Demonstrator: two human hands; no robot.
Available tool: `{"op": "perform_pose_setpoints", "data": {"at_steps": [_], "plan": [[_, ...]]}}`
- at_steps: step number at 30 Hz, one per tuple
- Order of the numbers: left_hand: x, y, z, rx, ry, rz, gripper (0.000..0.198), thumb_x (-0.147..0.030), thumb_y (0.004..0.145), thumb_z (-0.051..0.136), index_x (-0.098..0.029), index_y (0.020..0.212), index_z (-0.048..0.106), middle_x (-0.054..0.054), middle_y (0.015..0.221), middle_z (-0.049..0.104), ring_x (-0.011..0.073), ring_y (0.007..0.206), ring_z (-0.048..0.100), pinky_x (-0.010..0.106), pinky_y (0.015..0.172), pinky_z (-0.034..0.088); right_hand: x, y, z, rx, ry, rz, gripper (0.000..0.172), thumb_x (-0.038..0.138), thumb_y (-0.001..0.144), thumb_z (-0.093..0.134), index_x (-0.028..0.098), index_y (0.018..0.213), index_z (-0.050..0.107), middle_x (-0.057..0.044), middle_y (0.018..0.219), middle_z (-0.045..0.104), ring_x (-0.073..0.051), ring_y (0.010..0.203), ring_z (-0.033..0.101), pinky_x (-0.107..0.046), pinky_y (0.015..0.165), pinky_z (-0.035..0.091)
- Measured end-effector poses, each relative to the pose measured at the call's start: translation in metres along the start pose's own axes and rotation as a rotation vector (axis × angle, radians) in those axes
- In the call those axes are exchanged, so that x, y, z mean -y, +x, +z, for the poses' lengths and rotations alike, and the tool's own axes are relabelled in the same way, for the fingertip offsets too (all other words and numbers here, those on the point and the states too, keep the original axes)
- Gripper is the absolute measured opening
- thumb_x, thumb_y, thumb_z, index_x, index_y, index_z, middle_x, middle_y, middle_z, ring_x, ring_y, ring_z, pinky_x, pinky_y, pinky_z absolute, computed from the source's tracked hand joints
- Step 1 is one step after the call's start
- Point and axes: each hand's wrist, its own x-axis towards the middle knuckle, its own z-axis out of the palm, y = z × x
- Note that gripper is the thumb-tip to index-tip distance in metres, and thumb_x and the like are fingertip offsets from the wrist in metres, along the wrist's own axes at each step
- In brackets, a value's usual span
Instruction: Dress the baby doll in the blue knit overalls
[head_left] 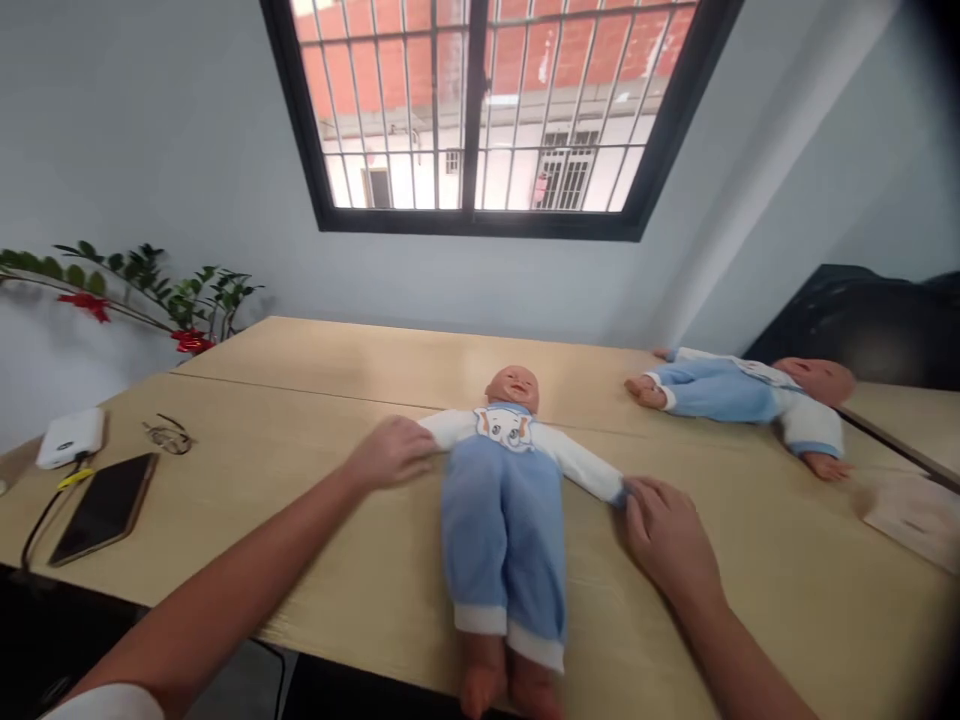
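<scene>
Pinning baby doll [504, 490] flat on table [315, 400]: left hand [390, 452] closed over sleeve at 9 o'clock, right hand [667, 535] pinching cuff at 3.

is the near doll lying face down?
No: the near doll lies on its back on the table, face up, with the left hand and right hand at its sleeve ends.
</scene>
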Motion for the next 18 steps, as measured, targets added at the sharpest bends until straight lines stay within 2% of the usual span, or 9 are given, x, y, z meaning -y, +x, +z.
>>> {"op": "perform_pose_setpoints", "data": {"at_steps": [2, 4, 6, 7, 9, 12, 15, 18], "plan": [[-0.031, 0.009, 0.016, 0.149, -0.092, 0.31, 0.045, -0.05, 0.085, 0.075, -0.034, 0.127, 0.073, 0.009, 0.132, 0.073, 0.0306, 0.125, 0.065, 0.047, 0.118, 0.04, 0.017, -0.007, 0.007, 0.097, 0.183, -0.001, 0.045, 0.045, 0.097, 0.045, 0.018, 0.122, 0.072, -0.018, 0.121, 0.074, -0.035, 0.115, 0.068, -0.057, 0.108, 0.049], [-0.061, 0.019, 0.034, 0.307, -0.039, 0.625, 0.054, -0.055, 0.092, 0.066, -0.031, 0.14, 0.064, 0.005, 0.152, 0.06, 0.0264, 0.138, 0.057, 0.043, 0.126, 0.031, 0.042, -0.015, 0.016, 0.256, 0.347, 0.098, 0.056, 0.05, 0.101, 0.042, 0.018, 0.144, 0.059, -0.015, 0.144, 0.064, -0.033, 0.131, 0.062, -0.054, 0.114, 0.046], [-0.087, 0.028, 0.052, 0.352, 0.037, 0.841, 0.056, -0.056, 0.098, 0.054, -0.026, 0.146, 0.059, 0.003, 0.161, 0.05, 0.0215, 0.149, 0.045, 0.037, 0.131, 0.022, 0.066, -0.019, 0.025, 0.364, 0.494, 0.186, 0.066, 0.058, 0.101, 0.041, 0.018, 0.153, 0.052, -0.014, 0.156, 0.054, -0.033, 0.143, 0.052, -0.054, 0.122, 0.039], [-0.097, 0.032, 0.06, 0.344, 0.067, 0.897, 0.058, -0.057, 0.099, 0.051, -0.023, 0.146, 0.059, 0.005, 0.16, 0.051, 0.0209, 0.151, 0.043, 0.036, 0.131, 0.021, 0.075, -0.018, 0.03, 0.396, 0.567, 0.229, 0.071, 0.062, 0.1, 0.041, 0.018, 0.154, 0.051, -0.013, 0.159, 0.051, -0.033, 0.147, 0.047, -0.055, 0.125, 0.035], [-0.108, 0.038, 0.073, 0.308, 0.122, 0.907, 0.061, -0.061, 0.099, 0.049, -0.021, 0.144, 0.061, 0.007, 0.152, 0.06, 0.0229, 0.147, 0.048, 0.04, 0.131, 0.024, 0.086, -0.008, 0.038, 0.429, 0.722, 0.313, 0.076, 0.069, 0.095, 0.048, 0.02, 0.153, 0.054, -0.012, 0.16, 0.049, -0.035, 0.151, 0.042, -0.055, 0.128, 0.027], [-0.107, 0.046, 0.087, 0.227, 0.16, 0.751, 0.06, -0.063, 0.1, 0.047, -0.02, 0.137, 0.065, 0.008, 0.135, 0.071, 0.0265, 0.132, 0.059, 0.048, 0.128, 0.028, 0.089, 0.021, 0.051, 0.468, 1.025, 0.437, 0.071, 0.068, 0.087, 0.064, 0.025, 0.143, 0.064, -0.009, 0.158, 0.052, -0.034, 0.153, 0.038, -0.053, 0.131, 0.02], [-0.087, 0.055, 0.091, 0.154, 0.16, 0.568, 0.057, -0.062, 0.101, 0.046, -0.021, 0.134, 0.065, 0.008, 0.13, 0.073, 0.026, 0.125, 0.062, 0.05, 0.122, 0.033, 0.089, 0.057, 0.067, 0.455, 1.392, 0.625, 0.062, 0.072, 0.088, 0.06, 0.027, 0.129, 0.072, -0.007, 0.153, 0.058, -0.032, 0.151, 0.042, -0.051, 0.13, 0.023], [-0.051, 0.07, 0.087, 0.1, 0.174, 0.399, 0.054, -0.062, 0.1, 0.049, -0.024, 0.135, 0.065, 0.008, 0.132, 0.072, 0.0261, 0.124, 0.063, 0.049, 0.117, 0.037, 0.092, 0.081, 0.084, 0.324, 1.527, 0.765, 0.061, 0.076, 0.086, 0.057, 0.028, 0.12, 0.074, -0.009, 0.149, 0.062, -0.033, 0.145, 0.05, -0.052, 0.127, 0.033]]}}
